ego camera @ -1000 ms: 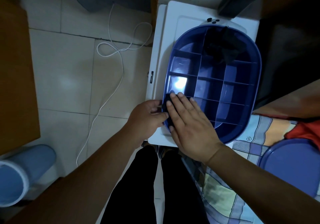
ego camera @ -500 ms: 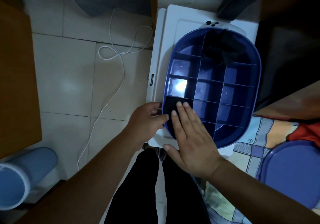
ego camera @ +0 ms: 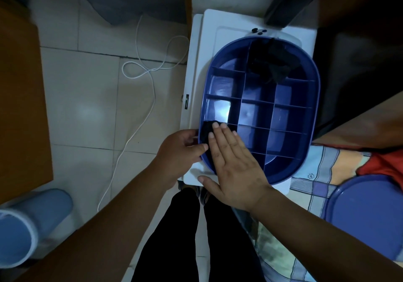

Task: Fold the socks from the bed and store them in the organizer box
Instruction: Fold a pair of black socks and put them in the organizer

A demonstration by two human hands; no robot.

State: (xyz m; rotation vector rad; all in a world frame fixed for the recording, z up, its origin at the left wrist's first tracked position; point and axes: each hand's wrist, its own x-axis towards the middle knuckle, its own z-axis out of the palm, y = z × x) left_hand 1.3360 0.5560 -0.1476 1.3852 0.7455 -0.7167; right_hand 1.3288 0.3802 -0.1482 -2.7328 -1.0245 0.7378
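A blue oval organizer box [ego camera: 314, 98] with several compartments sits on a white appliance lid. A folded black sock [ego camera: 206, 130] lies in its near-left compartment. My right hand [ego camera: 233, 164] lies flat over that sock with straight fingers, pressing it down. My left hand [ego camera: 178, 153] rests at the box's near-left rim, fingers curled against the edge beside the sock. More black socks [ego camera: 272, 63] fill the far middle compartment.
The white appliance lid [ego camera: 196, 85] carries the box. A white cable [ego camera: 139, 98] loops over the tiled floor at left. A patterned bedsheet [ego camera: 322, 172] and a blue lid [ego camera: 368, 216] lie at right. A blue cylinder [ego camera: 28, 227] stands at lower left.
My right hand has slid back a little toward me while staying flat on the black sock. My left hand keeps its place at the box's rim.
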